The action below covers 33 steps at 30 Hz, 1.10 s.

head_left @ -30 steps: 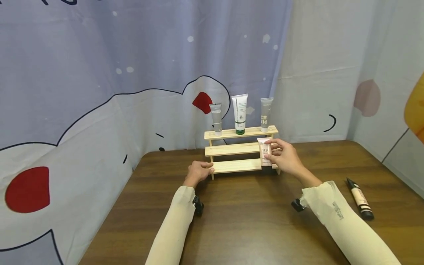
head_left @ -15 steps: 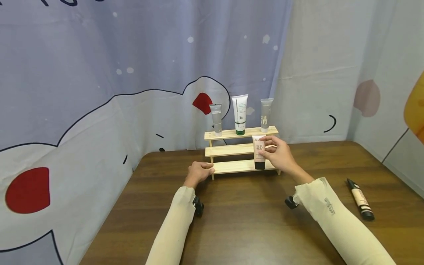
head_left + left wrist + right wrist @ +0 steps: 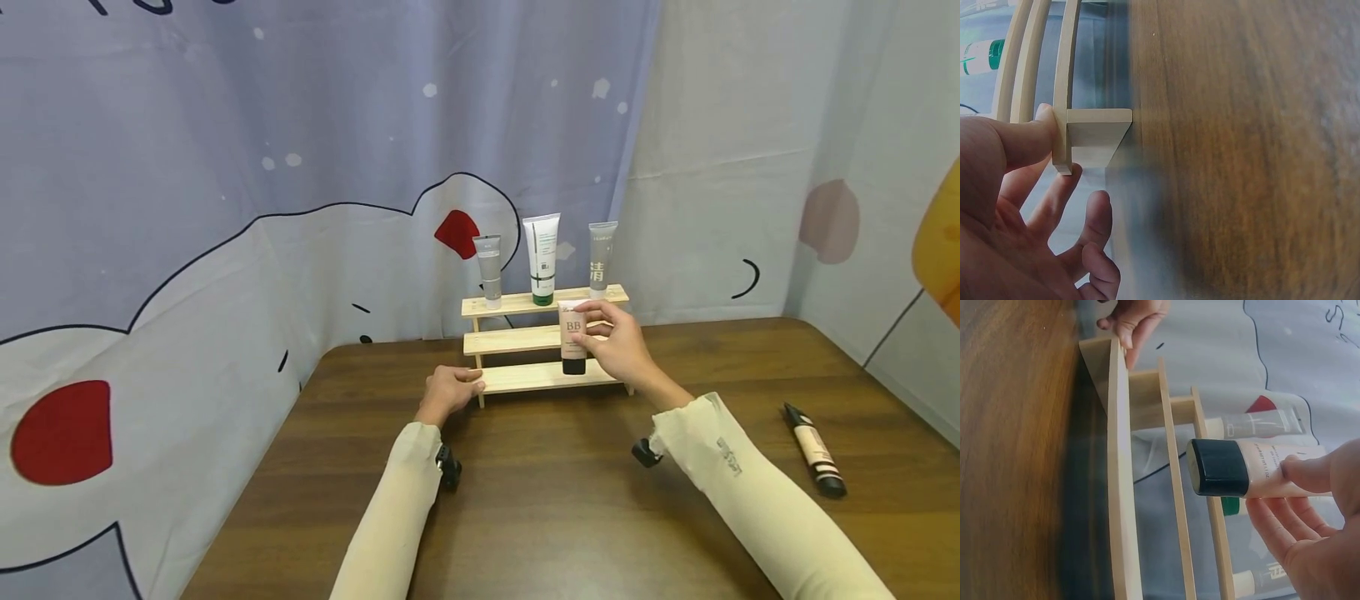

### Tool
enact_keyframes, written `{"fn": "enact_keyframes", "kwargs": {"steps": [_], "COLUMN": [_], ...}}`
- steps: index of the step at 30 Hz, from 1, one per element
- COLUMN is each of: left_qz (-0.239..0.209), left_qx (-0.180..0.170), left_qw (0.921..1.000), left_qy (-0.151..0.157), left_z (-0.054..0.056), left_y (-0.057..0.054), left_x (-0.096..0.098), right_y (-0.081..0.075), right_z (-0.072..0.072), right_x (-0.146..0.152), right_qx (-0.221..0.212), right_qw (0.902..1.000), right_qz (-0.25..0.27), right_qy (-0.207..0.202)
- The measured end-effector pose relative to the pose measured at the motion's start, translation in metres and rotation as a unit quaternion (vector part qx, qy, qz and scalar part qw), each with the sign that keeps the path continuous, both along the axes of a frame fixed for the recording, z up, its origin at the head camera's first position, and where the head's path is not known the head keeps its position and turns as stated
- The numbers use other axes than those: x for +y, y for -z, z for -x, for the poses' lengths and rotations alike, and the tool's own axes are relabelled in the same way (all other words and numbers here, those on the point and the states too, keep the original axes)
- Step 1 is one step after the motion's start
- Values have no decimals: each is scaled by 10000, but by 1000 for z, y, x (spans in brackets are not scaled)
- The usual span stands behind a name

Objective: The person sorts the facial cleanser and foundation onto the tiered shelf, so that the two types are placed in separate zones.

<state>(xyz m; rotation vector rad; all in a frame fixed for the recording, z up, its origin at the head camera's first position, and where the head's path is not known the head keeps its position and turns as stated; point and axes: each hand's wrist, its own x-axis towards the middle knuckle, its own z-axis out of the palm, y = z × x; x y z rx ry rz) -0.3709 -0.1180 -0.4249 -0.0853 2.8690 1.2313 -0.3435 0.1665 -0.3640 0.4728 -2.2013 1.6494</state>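
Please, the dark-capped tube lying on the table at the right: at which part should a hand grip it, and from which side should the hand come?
Probably grip the beige tube across its pale middle body, coming from above. It lies flat on the table with open wood around it, so fingers can close on both long sides. The black ends look narrower and less secure.
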Motion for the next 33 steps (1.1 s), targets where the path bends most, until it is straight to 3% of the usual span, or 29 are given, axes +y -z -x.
{"fn": "enact_keyframes", "kwargs": {"steps": [4, 9, 11, 18, 33], "left_qz": [-1, -18, -4, 39, -44], "left_qx": [18, -23, -23, -24, -24], "left_qw": [10000, 10000, 10000, 10000, 10000], "left_qy": [-2, -1, 12, 50, 15], "left_z": [0, 1, 1, 2, 2], "left_y": [0, 0, 0, 0, 2], "left_x": [0, -1, -1, -1, -2], "right_y": [0, -17, -18, -1, 5], "right_z": [0, -14, -13, 15, 29], "right_x": [-7, -19, -21, -24, -47], "right_qx": [1, 171, 243, 246, 171], "right_qw": [10000, 9997, 9996, 9997, 9997], "right_qz": [-21, -122, -146, 39, 137], "right_qy": [50, 113, 85, 11, 113]}}
